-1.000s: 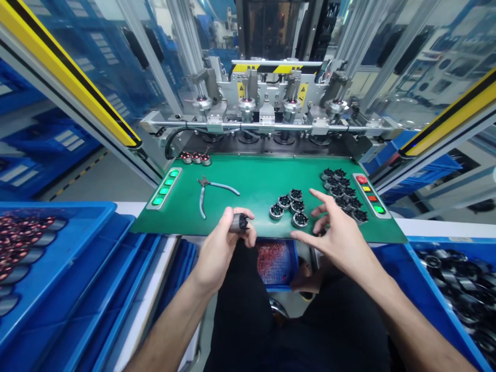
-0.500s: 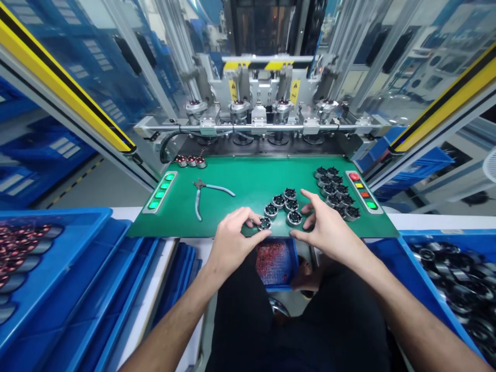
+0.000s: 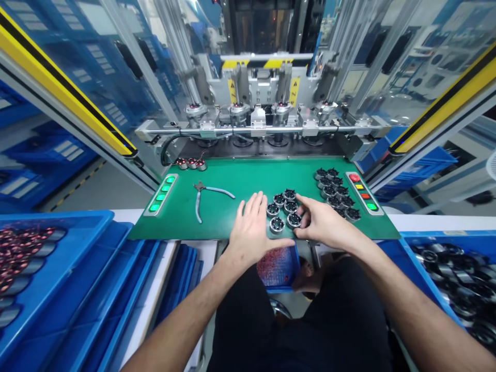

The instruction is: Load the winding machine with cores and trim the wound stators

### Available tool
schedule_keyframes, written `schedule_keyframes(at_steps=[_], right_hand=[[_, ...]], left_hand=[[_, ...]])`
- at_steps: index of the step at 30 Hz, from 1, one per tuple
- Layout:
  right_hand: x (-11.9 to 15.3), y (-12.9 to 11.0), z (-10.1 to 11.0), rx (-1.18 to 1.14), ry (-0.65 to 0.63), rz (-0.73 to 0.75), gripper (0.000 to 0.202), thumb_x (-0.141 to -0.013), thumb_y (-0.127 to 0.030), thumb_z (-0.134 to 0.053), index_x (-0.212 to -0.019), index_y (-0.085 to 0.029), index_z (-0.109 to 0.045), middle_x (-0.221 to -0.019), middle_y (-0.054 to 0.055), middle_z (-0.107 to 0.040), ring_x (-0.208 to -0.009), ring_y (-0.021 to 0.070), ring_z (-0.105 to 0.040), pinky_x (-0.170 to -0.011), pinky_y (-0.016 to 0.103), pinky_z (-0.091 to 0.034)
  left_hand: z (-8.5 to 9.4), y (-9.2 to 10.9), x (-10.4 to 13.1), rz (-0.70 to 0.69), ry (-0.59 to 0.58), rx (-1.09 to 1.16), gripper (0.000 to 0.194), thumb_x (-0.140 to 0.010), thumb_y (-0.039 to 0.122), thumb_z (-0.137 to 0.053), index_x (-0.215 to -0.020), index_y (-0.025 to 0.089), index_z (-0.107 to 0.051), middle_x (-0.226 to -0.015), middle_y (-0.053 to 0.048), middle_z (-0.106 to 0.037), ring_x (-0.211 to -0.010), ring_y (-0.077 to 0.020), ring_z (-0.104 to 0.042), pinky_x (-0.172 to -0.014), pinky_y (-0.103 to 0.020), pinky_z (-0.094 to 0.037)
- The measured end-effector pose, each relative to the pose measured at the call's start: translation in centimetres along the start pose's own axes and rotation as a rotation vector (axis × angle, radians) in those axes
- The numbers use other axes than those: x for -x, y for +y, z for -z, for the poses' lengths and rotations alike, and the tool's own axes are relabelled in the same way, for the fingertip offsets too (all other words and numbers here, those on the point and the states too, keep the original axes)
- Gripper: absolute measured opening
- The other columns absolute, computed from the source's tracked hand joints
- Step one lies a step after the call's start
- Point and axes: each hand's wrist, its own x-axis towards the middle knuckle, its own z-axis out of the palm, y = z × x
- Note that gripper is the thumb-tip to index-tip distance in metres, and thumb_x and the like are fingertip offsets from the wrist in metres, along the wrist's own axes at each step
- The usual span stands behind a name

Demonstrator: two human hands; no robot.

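Note:
Several round black-and-silver parts [image 3: 277, 225] stand in a cluster near the front edge of the green mat [image 3: 248, 178]. My left hand [image 3: 250, 230] lies against the cluster's left side, fingers stretched forward and thumb extended to the right along the front. On the right side, my right hand [image 3: 315, 219] curves round the cluster, its fingertips at the outer parts, thumb and fingers apart. Neither hand has a part lifted. A second group of the same parts [image 3: 335, 191] stands behind and right of my right hand. Blue-handled pliers [image 3: 199, 194] lie open at the left.
Three copper-wound parts [image 3: 191, 164] stand at the mat's back left. Button panels [image 3: 163, 195] flank the mat. Behind is a machine with a metal rail [image 3: 263, 129]. Blue bins hold copper-wound parts [image 3: 23, 253] at left and black rings [image 3: 457, 274] at right.
My left hand has let go of the front-left part and flattened beside the cluster. My right hand has moved left against it. The front-left parts have shifted right, closer to the others.

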Motion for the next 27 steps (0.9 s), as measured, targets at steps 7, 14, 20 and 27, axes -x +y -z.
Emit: schedule_keyframes(at_steps=[7,14,20,27], right_hand=[[0.3,0.6,0.3,-0.003,-0.010,0.065,0.104,-0.079,0.023,-0.083,-0.174,0.007,-0.045,-0.117,0.006,-0.074,-0.077,0.0150,-0.075,-0.081,0.027,-0.063],[6.0,4.0,-0.6,-0.115,0.148,0.411,0.086,-0.094,-0.003,-0.068,-0.178,-0.014,-0.051,-0.124,0.004,-0.069,-0.079,0.0138,-0.072,-0.082,0.028,-0.064],[14.3,8.3,-2.2,-0.241,0.058,0.386,0.077,-0.109,-0.016,-0.061,-0.180,-0.046,-0.048,-0.127,0.001,-0.066,-0.080,0.0126,-0.072,-0.079,0.021,-0.065],[20.6,17.6,-4.6,-0.339,0.153,0.226,0.077,-0.103,-0.021,-0.078,-0.173,-0.050,-0.063,-0.114,0.001,-0.073,-0.068,0.0163,-0.072,-0.066,0.019,-0.064]], left_hand=[[0.0,2.1,-1.7,0.104,-0.078,-0.047,0.150,-0.084,0.099,-0.075,-0.184,-0.002,-0.028,-0.195,-0.030,-0.020,-0.184,-0.0451,-0.017,-0.150,-0.068,-0.017],[0.2,2.7,-2.9,0.153,-0.093,-0.038,0.150,-0.084,0.106,-0.069,-0.188,0.008,-0.027,-0.197,-0.021,-0.017,-0.185,-0.0428,-0.011,-0.150,-0.071,-0.014],[0.6,2.7,-4.4,0.161,-0.149,-0.069,0.153,-0.083,0.109,-0.066,-0.189,0.007,-0.025,-0.197,-0.018,-0.015,-0.186,-0.0425,-0.009,-0.150,-0.069,-0.012],[0.0,2.4,-7.4,0.126,-0.115,-0.067,0.151,-0.084,0.107,-0.066,-0.188,0.006,-0.027,-0.196,-0.023,-0.019,-0.185,-0.0437,-0.012,-0.150,-0.069,-0.014]])
